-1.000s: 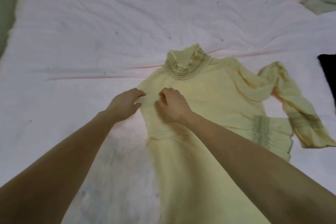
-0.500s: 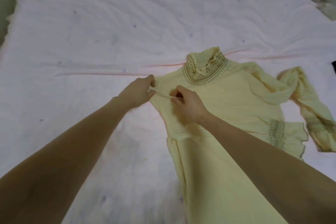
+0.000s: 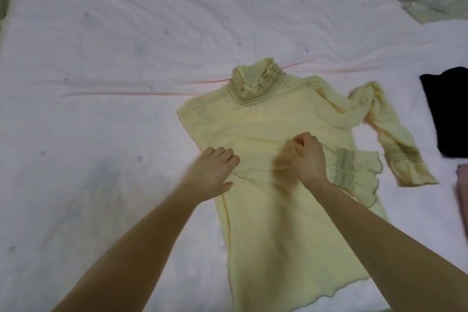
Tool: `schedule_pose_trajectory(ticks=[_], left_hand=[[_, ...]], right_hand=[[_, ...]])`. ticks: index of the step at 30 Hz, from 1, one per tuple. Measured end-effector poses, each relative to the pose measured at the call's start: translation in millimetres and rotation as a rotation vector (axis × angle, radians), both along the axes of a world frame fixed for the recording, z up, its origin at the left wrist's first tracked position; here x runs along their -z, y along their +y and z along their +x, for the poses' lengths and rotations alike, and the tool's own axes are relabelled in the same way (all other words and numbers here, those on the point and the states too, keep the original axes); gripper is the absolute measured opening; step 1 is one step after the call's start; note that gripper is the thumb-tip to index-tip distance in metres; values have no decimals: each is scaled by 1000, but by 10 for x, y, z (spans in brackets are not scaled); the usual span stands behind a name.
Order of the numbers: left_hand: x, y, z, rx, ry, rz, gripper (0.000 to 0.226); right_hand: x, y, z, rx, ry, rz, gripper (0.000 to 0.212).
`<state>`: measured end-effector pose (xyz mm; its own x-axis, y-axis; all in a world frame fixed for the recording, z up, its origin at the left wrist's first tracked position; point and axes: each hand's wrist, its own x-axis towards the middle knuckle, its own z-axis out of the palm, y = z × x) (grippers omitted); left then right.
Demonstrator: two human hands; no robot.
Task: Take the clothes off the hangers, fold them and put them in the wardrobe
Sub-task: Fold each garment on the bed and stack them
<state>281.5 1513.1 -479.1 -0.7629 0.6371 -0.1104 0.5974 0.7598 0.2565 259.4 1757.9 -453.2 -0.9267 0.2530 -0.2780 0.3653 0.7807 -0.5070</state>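
Both hands dropped from the shoulder to the waist of one yellow dress (image 3: 276,223), mid-frame: left hand (image 3: 210,177) lies flat, fingers together, right hand (image 3: 307,157) pinches blurry fabric.

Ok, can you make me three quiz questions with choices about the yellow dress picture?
1. Where is the black garment?
A. right of the yellow dress
B. under it
C. left of it

2. What colour is the bed sheet?
A. blue
B. white
C. red

3. How does the left hand look?
A. open, fingers straight, at the dress's edge
B. fist in the air
C. gripping a hanger

Answers: A, it lies at the right edge; B, white cloth spreads all round; A, its fingers reach flat onto the cloth.
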Motion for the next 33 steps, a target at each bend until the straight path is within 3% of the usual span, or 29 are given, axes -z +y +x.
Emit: schedule_pose_trajectory(ticks=[6,11,13,16,18,19,23,29,33], left_hand=[[41,356,146,-147,96,-125,46],[-4,863,175,-184,114,-215,48],[-38,1029,139,-224,93,-222,45],[-52,1278,130,-191,51,-198,46],[-78,1473,142,-131,42,-172,46],[-89,1538,149,-99,43,-168,46],[-102,1841,201,-73,92,-200,34],[-144,1956,221,-217,29,-356,23],[-265,1885,179,-247,138,-318,22]], right_hand=[[-19,857,287,248,-76,181,50],[-14,1309,318,553,-161,-20,77],[-7,1483,295,668,-221,-76,67],[12,1677,317,639,-178,-202,8],[10,1751,332,565,-128,-252,17],[-1,1753,331,550,-116,-327,11],[-132,1822,346,683,-224,-811,32],[-222,1945,310,379,-467,-708,37],[-355,1885,184,364,-167,-767,24]])
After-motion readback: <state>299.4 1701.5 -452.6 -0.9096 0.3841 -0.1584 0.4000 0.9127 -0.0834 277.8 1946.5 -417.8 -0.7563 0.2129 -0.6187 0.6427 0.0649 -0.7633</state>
